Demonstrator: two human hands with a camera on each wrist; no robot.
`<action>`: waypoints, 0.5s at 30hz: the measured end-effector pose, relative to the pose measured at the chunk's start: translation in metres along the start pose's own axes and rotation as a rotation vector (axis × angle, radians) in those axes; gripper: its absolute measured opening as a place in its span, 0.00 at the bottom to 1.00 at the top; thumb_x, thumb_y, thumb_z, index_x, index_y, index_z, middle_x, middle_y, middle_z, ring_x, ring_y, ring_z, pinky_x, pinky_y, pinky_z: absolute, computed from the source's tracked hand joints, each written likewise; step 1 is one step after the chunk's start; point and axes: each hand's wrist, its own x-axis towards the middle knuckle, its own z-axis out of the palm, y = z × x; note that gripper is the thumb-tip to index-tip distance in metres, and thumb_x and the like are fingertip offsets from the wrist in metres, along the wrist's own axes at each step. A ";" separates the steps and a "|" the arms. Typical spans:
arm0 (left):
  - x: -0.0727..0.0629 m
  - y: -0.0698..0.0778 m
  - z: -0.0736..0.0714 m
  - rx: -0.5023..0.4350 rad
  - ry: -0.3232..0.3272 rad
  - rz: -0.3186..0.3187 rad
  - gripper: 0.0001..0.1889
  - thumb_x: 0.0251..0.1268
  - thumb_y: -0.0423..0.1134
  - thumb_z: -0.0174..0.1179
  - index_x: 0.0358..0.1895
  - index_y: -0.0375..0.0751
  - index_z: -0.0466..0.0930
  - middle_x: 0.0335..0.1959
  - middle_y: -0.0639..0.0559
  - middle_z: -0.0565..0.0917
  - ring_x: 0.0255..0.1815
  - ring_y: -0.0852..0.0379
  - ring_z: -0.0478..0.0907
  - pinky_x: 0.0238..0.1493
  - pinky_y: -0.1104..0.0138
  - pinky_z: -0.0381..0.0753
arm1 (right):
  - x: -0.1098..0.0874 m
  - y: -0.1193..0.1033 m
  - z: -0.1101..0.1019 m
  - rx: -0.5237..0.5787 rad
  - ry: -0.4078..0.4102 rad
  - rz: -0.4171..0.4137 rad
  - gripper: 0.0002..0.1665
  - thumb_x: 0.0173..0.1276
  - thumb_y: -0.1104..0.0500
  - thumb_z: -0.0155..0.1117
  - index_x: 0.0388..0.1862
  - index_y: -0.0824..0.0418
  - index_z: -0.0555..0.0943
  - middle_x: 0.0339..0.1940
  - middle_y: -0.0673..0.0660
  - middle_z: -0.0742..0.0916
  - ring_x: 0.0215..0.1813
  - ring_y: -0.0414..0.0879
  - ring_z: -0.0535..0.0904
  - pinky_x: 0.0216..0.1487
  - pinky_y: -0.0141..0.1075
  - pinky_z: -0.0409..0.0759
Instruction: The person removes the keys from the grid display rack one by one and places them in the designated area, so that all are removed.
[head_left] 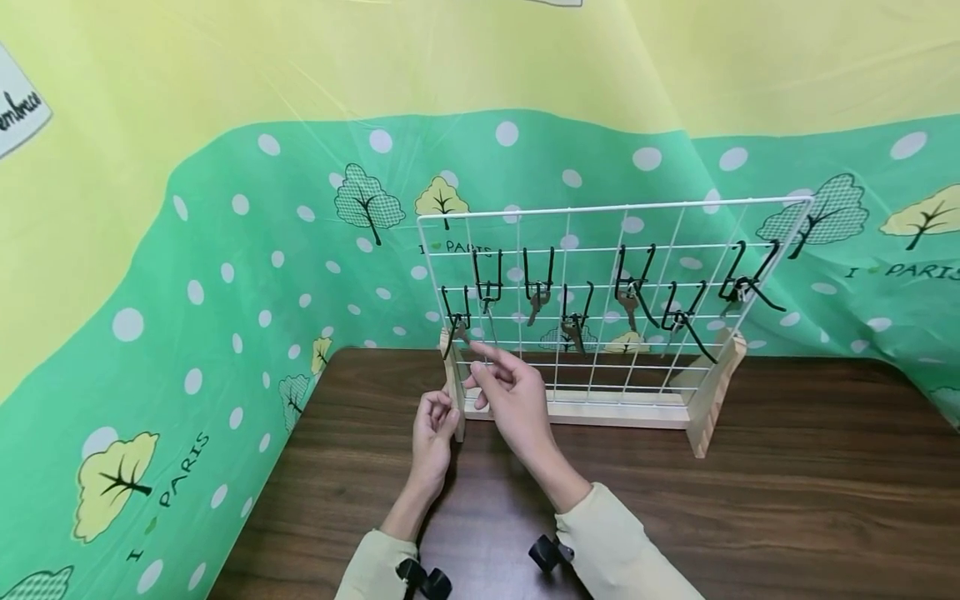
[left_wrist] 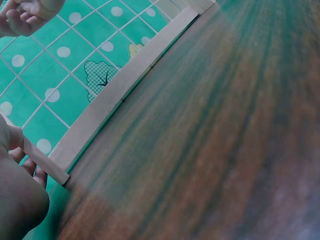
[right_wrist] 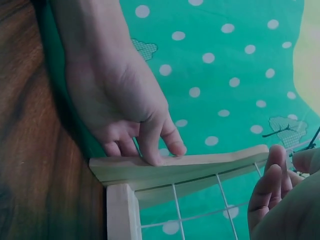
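Note:
A white wire grid rack stands on wooden side supports, with black hooks along it and small keys hanging from several of them. At its left end my left hand grips the edge of the wooden side support, thumb on the near side and fingers round behind. My right hand is in front of the grid's left part, index finger extended up to the key on the lowest left hook. The other right fingers bend loosely, and nothing shows between them.
More keys hang to the right, such as a brown key and another key. A wooden base bar joins the supports. Dark wooden table lies beneath, and a green dotted cloth hangs behind and at left.

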 end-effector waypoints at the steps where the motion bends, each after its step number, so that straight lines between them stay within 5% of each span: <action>1: 0.000 0.000 0.000 0.000 -0.002 0.000 0.12 0.78 0.16 0.52 0.56 0.15 0.62 0.49 0.52 0.75 0.52 0.63 0.76 0.59 0.73 0.76 | 0.001 0.000 0.000 -0.002 -0.007 -0.004 0.22 0.82 0.66 0.67 0.71 0.62 0.85 0.35 0.65 0.93 0.23 0.41 0.81 0.25 0.28 0.74; 15: 0.001 0.000 0.000 0.017 -0.008 0.013 0.11 0.78 0.17 0.52 0.56 0.16 0.63 0.47 0.54 0.77 0.53 0.63 0.77 0.59 0.73 0.77 | 0.014 0.006 0.001 -0.031 -0.125 0.001 0.32 0.84 0.64 0.65 0.84 0.61 0.73 0.42 0.66 0.94 0.24 0.41 0.82 0.22 0.29 0.69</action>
